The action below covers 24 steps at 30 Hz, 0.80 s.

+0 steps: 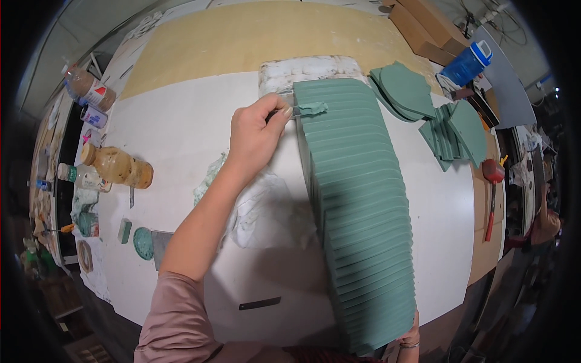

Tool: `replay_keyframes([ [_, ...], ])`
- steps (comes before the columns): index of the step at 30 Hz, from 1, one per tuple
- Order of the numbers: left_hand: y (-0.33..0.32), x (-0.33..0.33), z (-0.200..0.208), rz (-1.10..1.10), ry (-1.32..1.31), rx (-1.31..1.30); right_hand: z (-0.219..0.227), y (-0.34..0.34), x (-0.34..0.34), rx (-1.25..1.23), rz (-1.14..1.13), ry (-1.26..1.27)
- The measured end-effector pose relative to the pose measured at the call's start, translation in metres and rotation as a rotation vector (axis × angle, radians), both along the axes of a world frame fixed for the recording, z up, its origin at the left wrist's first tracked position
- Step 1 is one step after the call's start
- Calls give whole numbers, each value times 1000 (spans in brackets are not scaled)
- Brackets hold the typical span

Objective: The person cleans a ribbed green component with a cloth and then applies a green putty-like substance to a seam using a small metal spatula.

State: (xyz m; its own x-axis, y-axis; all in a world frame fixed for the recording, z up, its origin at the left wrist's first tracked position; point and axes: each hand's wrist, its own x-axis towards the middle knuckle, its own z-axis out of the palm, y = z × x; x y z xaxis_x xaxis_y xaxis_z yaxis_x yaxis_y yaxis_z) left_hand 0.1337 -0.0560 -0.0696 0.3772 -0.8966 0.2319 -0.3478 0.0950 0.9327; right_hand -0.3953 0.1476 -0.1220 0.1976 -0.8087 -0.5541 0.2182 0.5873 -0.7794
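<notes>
A long curved block of stacked green layers (363, 181) runs from the far middle of the table toward me. My left hand (260, 127) is closed in a pinch on a small spatula (296, 111) at the block's far left edge. Soft green paste (315, 109) lies at the blade's end, over the block's top. The tool's handle is mostly inside my fist. At the near right end of the block is my right hand (411, 334), with a band at the wrist. Its fingers are largely hidden by the block.
Crumpled white sheeting (269, 209) lies left of the block, with a dark flat strip (260, 303) nearer me. Green cut sheets (402, 91) are piled at the right, near a red mallet (493, 172) and a blue bottle (469, 63). An amber bottle (124, 167) lies left.
</notes>
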Motion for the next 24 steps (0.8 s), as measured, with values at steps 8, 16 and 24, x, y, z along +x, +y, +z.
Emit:
replay_keyframes([
  [8,-23,-3,9,-50,-244,87,-6,0,-4,7,-10,-40],
  [16,-23,2,7,-42,-199,60,2,-1,4,0,-5,-7],
  [24,-27,-1,1,-28,-177,36,18,-6,10,71,44,29],
])
